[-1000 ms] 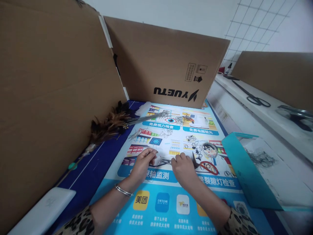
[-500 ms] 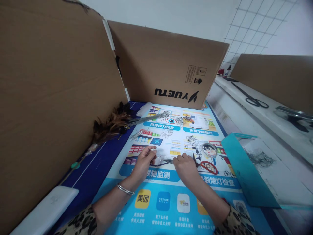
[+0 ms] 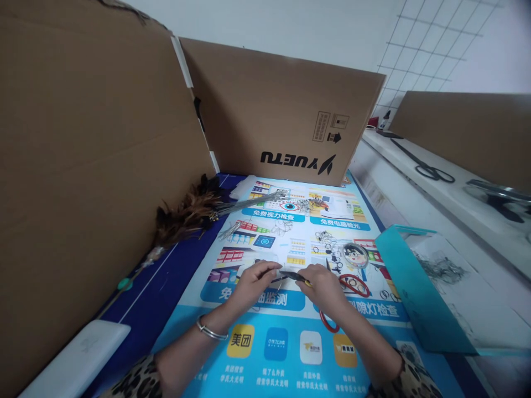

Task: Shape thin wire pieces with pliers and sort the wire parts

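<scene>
My right hand (image 3: 321, 283) is closed round small pliers (image 3: 293, 275), whose dark jaws point left and show a yellow part by the fingers. Its fingers hide most of the handles. My left hand (image 3: 256, 282) pinches a thin wire (image 3: 282, 285) that curves below the fingertips. The plier tips meet the wire at the left fingertips; whether they clamp it I cannot tell. Beside my right hand lie red-handled scissors (image 3: 354, 285) with dark blades, partly hidden. A red loop (image 3: 329, 321) also shows under the right wrist.
Small rings and black bits surround a round clear dish (image 3: 355, 255). Wire bundles (image 3: 257, 202) and brown feathers (image 3: 188, 211) lie at the back left. Cardboard panels (image 3: 282, 105) stand behind and left. A teal box (image 3: 423, 298) with tangled wire is at the right.
My hands have come closer together and slightly nearer to me. The pliers' tips now reach the left fingertips, and a red loop has come into view below the right wrist.
</scene>
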Action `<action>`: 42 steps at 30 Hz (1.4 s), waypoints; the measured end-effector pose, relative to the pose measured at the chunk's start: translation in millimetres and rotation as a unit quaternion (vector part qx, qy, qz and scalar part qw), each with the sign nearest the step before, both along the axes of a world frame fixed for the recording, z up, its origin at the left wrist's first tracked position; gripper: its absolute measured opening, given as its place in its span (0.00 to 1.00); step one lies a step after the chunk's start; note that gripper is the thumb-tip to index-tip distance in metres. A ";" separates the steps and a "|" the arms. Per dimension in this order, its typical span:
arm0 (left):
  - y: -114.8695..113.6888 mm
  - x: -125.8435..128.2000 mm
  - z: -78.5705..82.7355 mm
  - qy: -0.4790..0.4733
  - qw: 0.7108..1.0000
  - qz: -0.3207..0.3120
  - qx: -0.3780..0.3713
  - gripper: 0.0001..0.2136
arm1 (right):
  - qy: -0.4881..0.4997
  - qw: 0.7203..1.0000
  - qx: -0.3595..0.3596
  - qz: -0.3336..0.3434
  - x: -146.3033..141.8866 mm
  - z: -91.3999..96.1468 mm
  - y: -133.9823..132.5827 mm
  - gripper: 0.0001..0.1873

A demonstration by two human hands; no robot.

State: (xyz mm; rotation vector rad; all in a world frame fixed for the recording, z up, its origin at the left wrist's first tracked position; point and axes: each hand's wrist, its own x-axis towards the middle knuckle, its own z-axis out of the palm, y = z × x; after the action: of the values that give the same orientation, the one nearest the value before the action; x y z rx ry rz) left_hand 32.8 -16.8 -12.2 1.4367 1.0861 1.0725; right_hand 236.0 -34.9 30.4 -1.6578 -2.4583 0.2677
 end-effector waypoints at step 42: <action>-6.7 2.5 11.2 -0.210 0.967 -0.061 -0.130 0.07 | 0.124 0.964 0.225 0.067 3.4 -28.3 7.1 0.09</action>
State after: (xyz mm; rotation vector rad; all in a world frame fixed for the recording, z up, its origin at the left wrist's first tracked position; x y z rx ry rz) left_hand 35.3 -23.5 -0.9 0.9963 0.7866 1.0419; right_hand 239.4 -27.8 2.1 -1.1963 -2.2305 -0.0645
